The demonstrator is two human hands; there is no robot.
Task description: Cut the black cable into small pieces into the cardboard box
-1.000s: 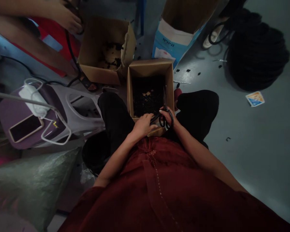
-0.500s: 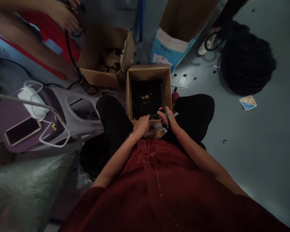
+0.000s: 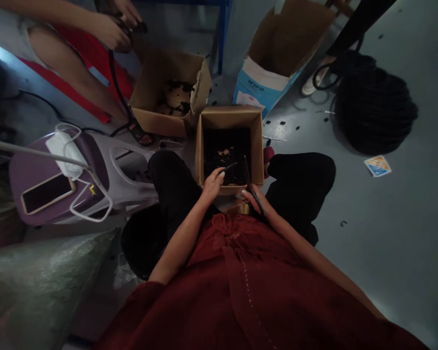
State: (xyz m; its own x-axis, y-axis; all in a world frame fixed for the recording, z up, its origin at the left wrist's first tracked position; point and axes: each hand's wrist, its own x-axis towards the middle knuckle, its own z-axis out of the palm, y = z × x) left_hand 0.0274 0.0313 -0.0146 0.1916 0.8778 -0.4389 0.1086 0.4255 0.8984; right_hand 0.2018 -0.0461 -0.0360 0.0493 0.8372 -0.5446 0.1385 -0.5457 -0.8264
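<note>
My left hand [image 3: 213, 186] is closed on a thin black strip [image 3: 229, 167], whose free end points right over the cardboard box [image 3: 229, 116] between my knees. Opposite it, my right hand [image 3: 258, 198] grips a pair of black-handled scissors [image 3: 254, 194], with the blades pointing up toward the box's near right corner. Strip and blades are apart. Inside the box lie many small black pieces [image 3: 219, 158] over the bottom, with a little bare cardboard showing.
Ahead-left stands a second cardboard box [image 3: 156, 121] beside a co-worker's hands [image 3: 118, 31] holding a black strip. A blue-and-white carton [image 3: 255, 80] is beyond. A big black coil [image 3: 377, 109] lies right. At left, a purple stool [image 3: 25, 165] bears a phone [image 3: 47, 193] and white charger.
My left hand has moved up and forward over the box's edge with the strip. My right hand and scissors have come down slightly toward me, so the hands are farther apart.
</note>
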